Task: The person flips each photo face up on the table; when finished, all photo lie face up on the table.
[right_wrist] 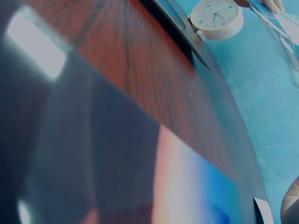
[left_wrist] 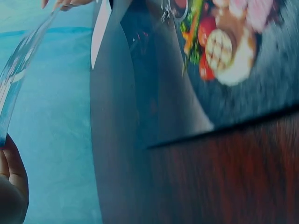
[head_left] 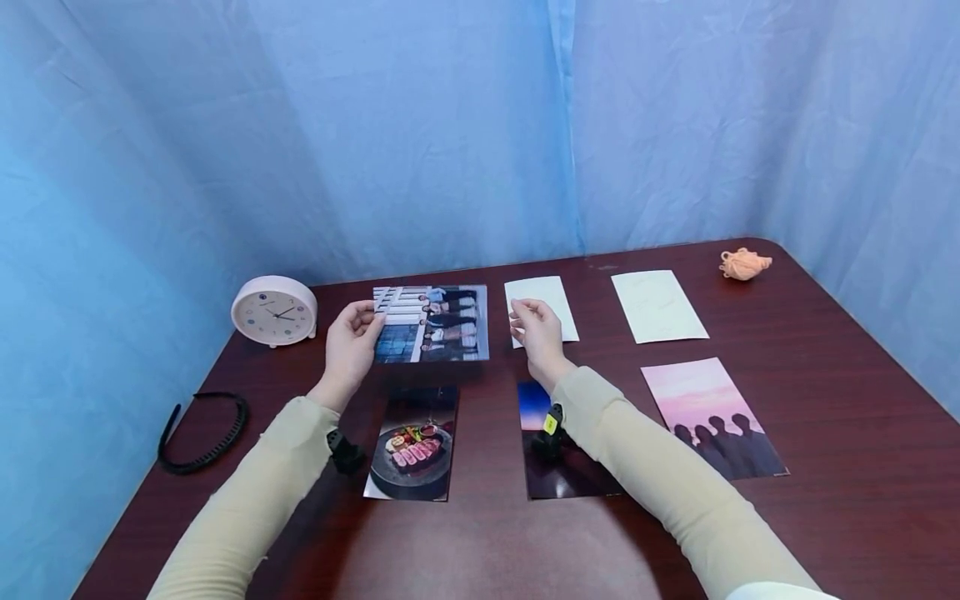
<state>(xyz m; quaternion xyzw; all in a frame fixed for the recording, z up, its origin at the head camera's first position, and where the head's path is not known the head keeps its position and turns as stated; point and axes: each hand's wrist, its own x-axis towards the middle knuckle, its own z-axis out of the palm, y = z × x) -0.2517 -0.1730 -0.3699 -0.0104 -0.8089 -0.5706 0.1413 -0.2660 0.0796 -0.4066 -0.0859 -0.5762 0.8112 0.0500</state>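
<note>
My left hand (head_left: 354,340) pinches the left edge of a glossy photo print (head_left: 450,325) showing several people standing by a building. The picture lies sideways, raised above the table, and appears edge-on in the left wrist view. My right hand (head_left: 540,337) is to the right of the photo, apart from its right edge, with fingers loosely bent and nothing visible in them. Behind that hand lies a blank white card (head_left: 551,300), partly covered by it. Only a bit of the right hand (right_wrist: 290,203) shows in the right wrist view.
Nearer me lie a steak photo (head_left: 411,450), a dark sunset photo (head_left: 536,467) under my right forearm, and a pink-sky silhouette photo (head_left: 708,408). Another white card (head_left: 660,306) and peach yarn (head_left: 745,263) lie back right. A clock (head_left: 274,311) and black headband (head_left: 238,421) sit left.
</note>
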